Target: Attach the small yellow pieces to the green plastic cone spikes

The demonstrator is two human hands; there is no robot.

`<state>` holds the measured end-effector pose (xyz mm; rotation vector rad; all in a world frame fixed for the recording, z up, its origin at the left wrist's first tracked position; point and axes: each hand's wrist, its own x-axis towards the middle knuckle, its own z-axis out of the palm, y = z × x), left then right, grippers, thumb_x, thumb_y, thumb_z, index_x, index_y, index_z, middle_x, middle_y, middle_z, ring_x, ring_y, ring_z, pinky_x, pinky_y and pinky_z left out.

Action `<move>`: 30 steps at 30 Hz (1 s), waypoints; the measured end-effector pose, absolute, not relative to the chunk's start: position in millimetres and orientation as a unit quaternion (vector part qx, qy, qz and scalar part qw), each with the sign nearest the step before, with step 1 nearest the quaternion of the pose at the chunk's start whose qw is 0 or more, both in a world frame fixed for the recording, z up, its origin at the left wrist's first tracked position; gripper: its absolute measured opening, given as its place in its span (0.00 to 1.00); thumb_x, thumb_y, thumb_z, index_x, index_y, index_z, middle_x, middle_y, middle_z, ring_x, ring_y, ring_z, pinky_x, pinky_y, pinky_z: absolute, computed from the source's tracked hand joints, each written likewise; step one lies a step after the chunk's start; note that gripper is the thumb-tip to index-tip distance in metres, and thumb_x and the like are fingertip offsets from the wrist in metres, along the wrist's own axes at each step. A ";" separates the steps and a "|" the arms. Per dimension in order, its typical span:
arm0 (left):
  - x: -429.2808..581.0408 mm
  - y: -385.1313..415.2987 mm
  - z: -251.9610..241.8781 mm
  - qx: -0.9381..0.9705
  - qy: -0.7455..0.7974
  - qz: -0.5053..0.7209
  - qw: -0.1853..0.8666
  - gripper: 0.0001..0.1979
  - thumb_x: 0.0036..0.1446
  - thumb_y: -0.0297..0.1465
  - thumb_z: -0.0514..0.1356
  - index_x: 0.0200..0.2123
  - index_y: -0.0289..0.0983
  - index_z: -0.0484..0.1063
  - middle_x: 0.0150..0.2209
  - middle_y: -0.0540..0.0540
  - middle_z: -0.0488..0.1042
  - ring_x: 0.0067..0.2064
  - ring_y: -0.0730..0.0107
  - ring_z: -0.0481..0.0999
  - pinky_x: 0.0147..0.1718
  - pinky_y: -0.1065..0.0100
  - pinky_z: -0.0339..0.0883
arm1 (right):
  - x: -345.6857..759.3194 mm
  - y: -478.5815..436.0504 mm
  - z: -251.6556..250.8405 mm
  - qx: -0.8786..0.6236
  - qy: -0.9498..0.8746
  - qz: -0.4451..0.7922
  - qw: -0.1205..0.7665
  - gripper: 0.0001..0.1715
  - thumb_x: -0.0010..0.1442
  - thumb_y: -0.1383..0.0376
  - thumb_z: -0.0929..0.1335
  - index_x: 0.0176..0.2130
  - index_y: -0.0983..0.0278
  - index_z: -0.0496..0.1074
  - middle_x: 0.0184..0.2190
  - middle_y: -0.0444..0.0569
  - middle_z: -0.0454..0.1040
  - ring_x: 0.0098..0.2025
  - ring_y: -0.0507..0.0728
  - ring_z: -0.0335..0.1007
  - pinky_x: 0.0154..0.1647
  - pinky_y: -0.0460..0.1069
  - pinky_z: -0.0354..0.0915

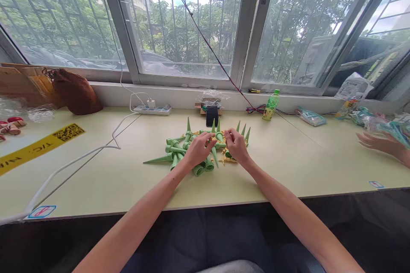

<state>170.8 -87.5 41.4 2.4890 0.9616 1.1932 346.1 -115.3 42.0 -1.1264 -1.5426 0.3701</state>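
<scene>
A heap of green plastic spikes (174,150) with hollow round ends lies on the pale table in front of me. Small yellow-orange pieces (228,161) are scattered at its right side. My left hand (201,148) is over the heap, its fingers curled close to a green spike (215,156) that points down. Close by on the right, my right hand (235,143) has its fingers bent together; whatever it pinches is too small to make out. Several more green spikes (243,129) stand upright just behind my right hand.
Behind the heap are a dark phone (212,116) and a small cardboard box (201,106). A green bottle (270,105) and a power strip (153,110) stand near the windowsill. Another person's hand (381,142) is at the right, beside plastic bags. A white cable (92,150) crosses the left side.
</scene>
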 end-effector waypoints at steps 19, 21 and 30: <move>172.2 -96.4 54.0 0.847 0.311 0.394 0.173 0.26 0.65 0.46 0.50 0.20 0.34 0.64 0.21 0.50 0.63 0.27 0.73 0.63 0.28 0.71 0.58 | 347.1 -117.5 40.1 -0.452 -0.698 0.154 0.534 0.18 0.67 0.52 0.59 0.31 0.61 0.61 0.18 0.38 0.57 0.21 0.49 0.50 0.23 0.45 0.49; 172.0 -97.3 54.9 0.845 0.308 0.399 0.178 0.25 0.63 0.46 0.52 0.23 0.34 0.68 0.24 0.49 0.67 0.28 0.73 0.65 0.29 0.71 0.60 | 347.2 -117.3 40.2 -0.451 -0.697 0.157 0.535 0.19 0.67 0.52 0.59 0.30 0.61 0.61 0.18 0.39 0.57 0.21 0.50 0.50 0.23 0.45 0.49; 170.5 -95.5 53.2 0.841 0.291 0.426 0.161 0.19 0.59 0.45 0.60 0.29 0.35 0.72 0.30 0.47 0.72 0.30 0.72 0.70 0.32 0.69 0.65 | 346.4 -116.4 39.1 -0.451 -0.681 0.180 0.548 0.21 0.66 0.50 0.59 0.29 0.61 0.59 0.17 0.38 0.55 0.20 0.50 0.50 0.22 0.46 0.48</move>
